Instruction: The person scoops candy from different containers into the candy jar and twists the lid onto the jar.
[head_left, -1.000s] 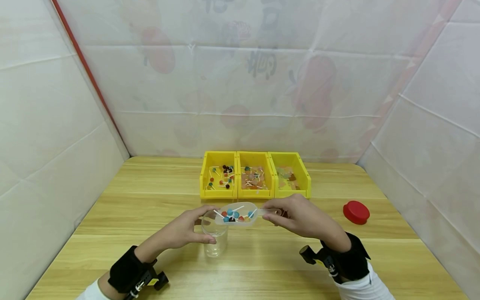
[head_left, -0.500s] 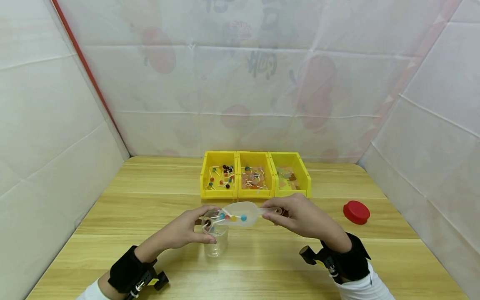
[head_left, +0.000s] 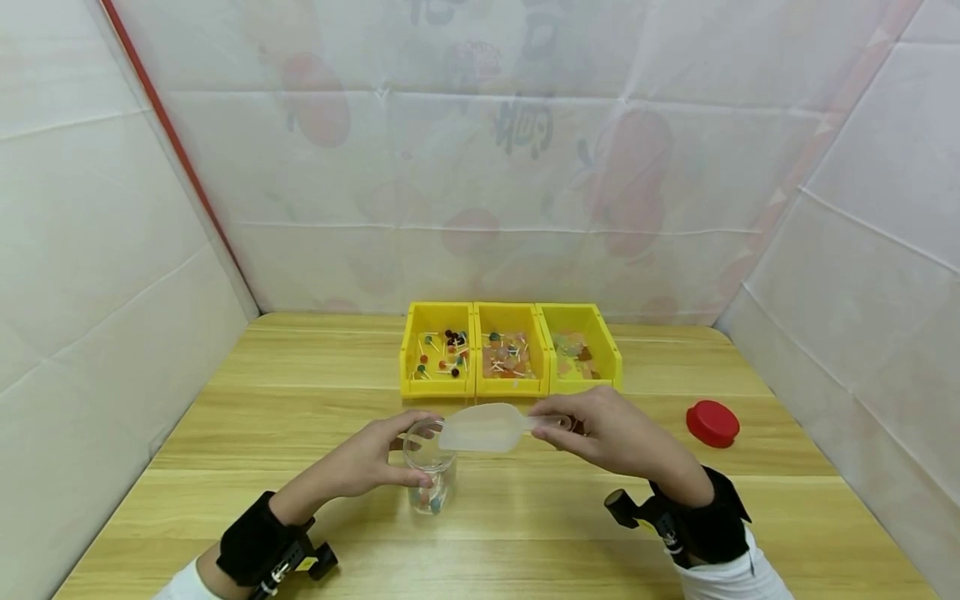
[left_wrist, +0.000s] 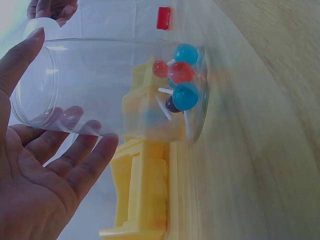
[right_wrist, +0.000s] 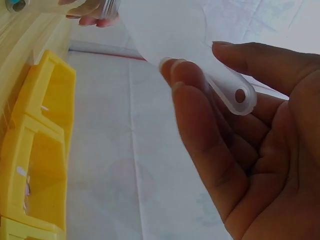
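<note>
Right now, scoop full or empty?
Empty. The scoop in the right hand shows no lollipops; they lie at the bottom of the jar held by the left hand.

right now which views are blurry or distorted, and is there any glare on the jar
Head view: sharp, evenly lit, walls bowed by a wide lens. Left wrist view: jar and candies fairly sharp, yellow bins soft, faint highlight near the jar's rim. Right wrist view: scoop pale and washed out, the right hand close and dim.

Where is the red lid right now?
In the head view the red lid lies on the wooden table, to the person's right, beyond the right hand and right of the yellow bins.
</note>
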